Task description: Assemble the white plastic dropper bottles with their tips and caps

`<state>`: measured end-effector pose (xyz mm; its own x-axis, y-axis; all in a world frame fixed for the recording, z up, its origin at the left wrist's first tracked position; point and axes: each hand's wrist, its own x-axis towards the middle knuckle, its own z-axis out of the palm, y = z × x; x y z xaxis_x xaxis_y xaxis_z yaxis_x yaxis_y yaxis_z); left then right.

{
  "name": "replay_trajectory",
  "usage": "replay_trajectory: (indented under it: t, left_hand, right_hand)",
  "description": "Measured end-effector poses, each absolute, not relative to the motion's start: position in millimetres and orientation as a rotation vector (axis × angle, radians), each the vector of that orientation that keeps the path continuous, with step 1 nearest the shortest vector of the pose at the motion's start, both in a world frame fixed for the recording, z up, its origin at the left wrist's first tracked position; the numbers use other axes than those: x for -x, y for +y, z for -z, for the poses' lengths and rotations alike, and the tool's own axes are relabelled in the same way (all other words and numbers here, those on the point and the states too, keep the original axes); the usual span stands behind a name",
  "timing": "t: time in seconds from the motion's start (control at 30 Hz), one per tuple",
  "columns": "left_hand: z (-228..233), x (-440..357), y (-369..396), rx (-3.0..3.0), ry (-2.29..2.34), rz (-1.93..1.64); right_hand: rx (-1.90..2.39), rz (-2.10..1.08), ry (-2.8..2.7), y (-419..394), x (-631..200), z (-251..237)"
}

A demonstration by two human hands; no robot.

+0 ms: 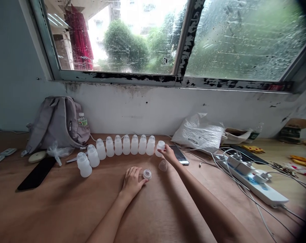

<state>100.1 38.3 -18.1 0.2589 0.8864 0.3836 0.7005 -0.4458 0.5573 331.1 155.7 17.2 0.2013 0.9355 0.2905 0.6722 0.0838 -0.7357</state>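
Several frosted white baby bottles [118, 145] stand upright in a curved row, with clear domed caps on top. At the row's right end, an uncapped bottle [160, 150] has its white neck showing. My right hand [169, 154] is closed on its right side, fingers at the neck and upper body. Just below stands a clear domed cap [163, 165] on the table. My left hand [133, 180] rests palm down on the tabletop, its thumb and forefinger around the left edge of a round, translucent nipple ring [147, 174]. The fingers' inner sides are hidden.
Behind my right hand lies a phone [179, 155]. A white power strip [254, 184] with plugs and loose cables spreads at right, before a silvery plastic bag [200, 133]. At left are a grey backpack [58, 125], a black flat case [36, 173] and a knotted clear bag [58, 152].
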Motion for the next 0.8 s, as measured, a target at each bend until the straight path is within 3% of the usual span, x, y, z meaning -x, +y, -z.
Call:
replay_trajectory:
  t: [0.2, 0.4, 0.8]
  left_hand:
    - [18.4, -97.9, 40.1, -2.232, 1.475, -0.96]
    - [18.9, -96.9, 39.4, -2.236, 1.49, -0.96]
    - [5.6, -76.5, 45.7, -2.281, 1.693, -0.974]
  right_hand:
    - [1.448, 0.052, -1.537, 106.2, -302.2, -22.5]
    - [1.512, -0.092, -1.945, 52.2, -249.6, 6.0]
    - [1.233, -0.34, -1.917, 72.1, -199.8, 18.6]
